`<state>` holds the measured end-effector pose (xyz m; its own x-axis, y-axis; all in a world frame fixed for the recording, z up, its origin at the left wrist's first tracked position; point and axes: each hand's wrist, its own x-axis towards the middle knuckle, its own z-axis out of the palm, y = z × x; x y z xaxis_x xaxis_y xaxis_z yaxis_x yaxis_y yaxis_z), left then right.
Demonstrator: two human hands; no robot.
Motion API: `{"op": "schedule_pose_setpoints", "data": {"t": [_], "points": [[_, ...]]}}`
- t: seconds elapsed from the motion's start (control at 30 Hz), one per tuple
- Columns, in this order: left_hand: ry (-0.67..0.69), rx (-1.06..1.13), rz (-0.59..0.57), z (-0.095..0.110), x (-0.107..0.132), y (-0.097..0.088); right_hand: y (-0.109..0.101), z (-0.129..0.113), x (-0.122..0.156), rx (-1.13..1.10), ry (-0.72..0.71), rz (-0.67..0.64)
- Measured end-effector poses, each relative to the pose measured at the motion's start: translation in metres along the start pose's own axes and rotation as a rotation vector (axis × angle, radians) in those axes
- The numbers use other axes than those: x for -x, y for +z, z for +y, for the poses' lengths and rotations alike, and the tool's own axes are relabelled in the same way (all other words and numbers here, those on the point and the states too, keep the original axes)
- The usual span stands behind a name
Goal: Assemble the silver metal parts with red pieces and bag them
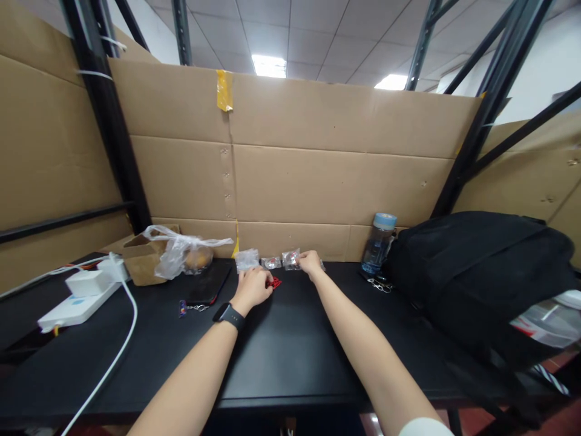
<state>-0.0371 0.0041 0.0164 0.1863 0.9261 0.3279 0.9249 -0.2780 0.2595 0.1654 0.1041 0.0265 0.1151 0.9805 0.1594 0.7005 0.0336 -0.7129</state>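
Note:
My left hand (253,288), with a dark watch on its wrist, rests low over the table with its fingers curled. A small red lattice-like piece (276,283) shows at its fingertips, partly covered by them. My right hand (310,263) pinches the edge of a small clear plastic packet (290,259) near the cardboard wall. Another clear packet (271,263) lies between my hands. Just beyond my left hand is a whitish, translucent plastic bag (247,259). The contents of the packets are too small to make out.
On the left are a white power strip (79,306) with a cable, a brown paper bag (144,260), a tied plastic bag (184,251) and a black pouch (209,283). A water bottle (377,243), keys (380,284) and a black backpack (476,272) stand right. Cardboard (299,181) closes off the back.

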Motion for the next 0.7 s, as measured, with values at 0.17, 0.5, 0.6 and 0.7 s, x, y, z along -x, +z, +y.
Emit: {"op": "schedule_pose_setpoints", "data": {"t": [0.17, 0.5, 0.6, 0.7], "points": [[0.068, -0.015, 0.023, 0.008, 0.001, 0.006, 0.021, -0.008, 0.003, 0.141, -0.034, 0.019], [0.128, -0.031, -0.010, 0.013, 0.006, 0.004, -0.028, 0.007, 0.010, 0.458, -0.183, -0.076], [0.181, -0.007, -0.011, 0.018, 0.007, 0.006, -0.058, 0.026, 0.015, 0.482, -0.238, -0.202], [0.214, 0.007, -0.021, 0.023, 0.007, 0.008, -0.079, 0.051, 0.028, 0.498, -0.272, -0.300]]}}
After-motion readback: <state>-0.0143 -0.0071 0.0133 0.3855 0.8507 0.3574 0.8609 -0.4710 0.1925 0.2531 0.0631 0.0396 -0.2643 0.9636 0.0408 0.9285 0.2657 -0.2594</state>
